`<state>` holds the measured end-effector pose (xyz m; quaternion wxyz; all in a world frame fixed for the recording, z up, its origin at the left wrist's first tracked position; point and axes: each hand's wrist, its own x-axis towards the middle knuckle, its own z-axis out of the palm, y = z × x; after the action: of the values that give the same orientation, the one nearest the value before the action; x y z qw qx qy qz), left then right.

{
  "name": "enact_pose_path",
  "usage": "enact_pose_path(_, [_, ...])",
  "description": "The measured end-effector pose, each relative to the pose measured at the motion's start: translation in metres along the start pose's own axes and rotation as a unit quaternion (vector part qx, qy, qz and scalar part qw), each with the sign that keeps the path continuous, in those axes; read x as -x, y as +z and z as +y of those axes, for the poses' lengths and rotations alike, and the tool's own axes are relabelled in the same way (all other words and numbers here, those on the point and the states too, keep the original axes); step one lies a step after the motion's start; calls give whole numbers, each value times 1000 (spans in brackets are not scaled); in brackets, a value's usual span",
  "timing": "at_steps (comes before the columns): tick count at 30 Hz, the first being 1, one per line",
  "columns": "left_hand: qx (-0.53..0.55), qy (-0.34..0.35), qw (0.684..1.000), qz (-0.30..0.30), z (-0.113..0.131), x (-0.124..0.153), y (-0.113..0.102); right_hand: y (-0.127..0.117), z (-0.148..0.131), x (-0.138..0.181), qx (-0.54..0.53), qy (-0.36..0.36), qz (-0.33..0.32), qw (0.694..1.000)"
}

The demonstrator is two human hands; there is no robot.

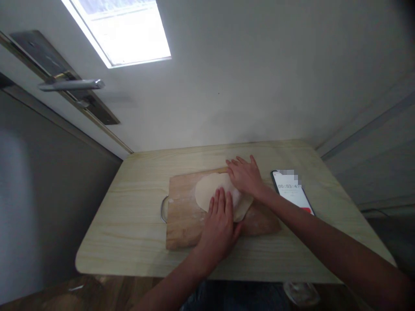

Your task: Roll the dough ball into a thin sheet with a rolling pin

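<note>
While dough (205, 192) lies flat — left grip (219, 224) atop, right grip (246, 177) at edge

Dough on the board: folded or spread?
Spread: the dough lies in a broad, flat sheet on the board, partly under the left hand.

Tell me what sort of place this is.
Probably a room in a home: a light wood table stands before a door with a lever handle, and flattened dough lies on a cutting board.
</note>
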<state>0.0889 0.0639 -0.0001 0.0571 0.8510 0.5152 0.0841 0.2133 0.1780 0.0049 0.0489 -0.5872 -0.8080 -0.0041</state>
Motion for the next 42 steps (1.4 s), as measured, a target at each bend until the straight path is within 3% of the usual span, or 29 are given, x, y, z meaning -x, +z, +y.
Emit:
enact_pose_path(10, [8,-22,999,-30,22,0,-2,0,10,10,-62,0,11,998])
enact_pose_path(25, [-66,-38,997,12,49,4,13,1,26,26,-68,-2,4,998])
enact_pose_path(29, [-39,-38,999,4,36,2,7,-4,12,15,-55,-7,9,998])
enact_pose_path(37, [19,-130,990,-42,-32,1,-1,5,-43,-40,-44,-46,9,998])
enact_pose_path(42, [24,-132,990,-39,-37,4,-3,12,-56,-51,-47,-81,11,996])
